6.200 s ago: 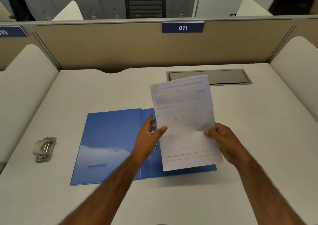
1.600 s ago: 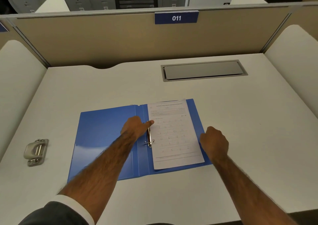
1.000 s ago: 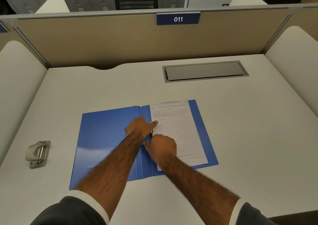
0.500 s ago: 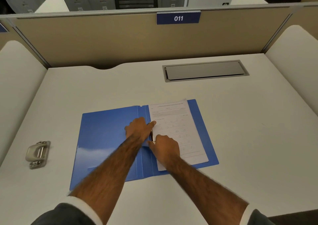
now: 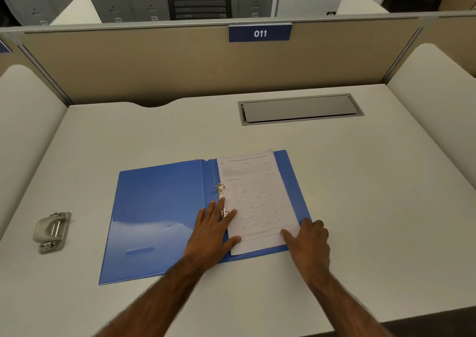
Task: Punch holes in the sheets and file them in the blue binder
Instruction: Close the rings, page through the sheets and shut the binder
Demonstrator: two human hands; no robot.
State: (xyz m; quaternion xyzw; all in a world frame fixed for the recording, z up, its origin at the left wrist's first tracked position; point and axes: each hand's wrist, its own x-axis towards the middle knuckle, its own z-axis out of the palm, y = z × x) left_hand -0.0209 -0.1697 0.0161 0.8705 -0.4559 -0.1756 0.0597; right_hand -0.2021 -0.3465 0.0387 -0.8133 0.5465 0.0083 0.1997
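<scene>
Blue binder [image 5: 159, 215] lies open and flat on the white desk [image 5: 360, 182], nearer the front edge than the back, a little left of centre. Left cover is bare blue with glare on it; right cover carries the sheets [image 5: 255, 202], a printed worksheet on top, its left margin up against the metal ring mechanism [image 5: 221, 200] at the spine. Upper ring stands clear above the paper; lower ring is partly hidden by fingers. Whether the rings are closed cannot be told. Left hand [image 5: 212, 229] lies palm down, fingers spread and straight, across the spine at the lower ring, fingertips on the sheet's left margin and thumb on the sheet's lower left corner; it grips nothing, only presses flat. Right hand [image 5: 307, 241] rests at the sheet's lower right corner, fingers loosely curled, thumb lying on the paper and the rest on the binder's right edge; no pinch visible, nothing lifted. Hole punch [image 5: 52, 231], grey metal, sits well apart near the desk's left edge, untouched. A closed grey cable hatch [image 5: 300, 108] is set into the desk near the back edge, right of centre. Beige partition behind carries a blue plate [image 5: 260, 33] reading 011.
</scene>
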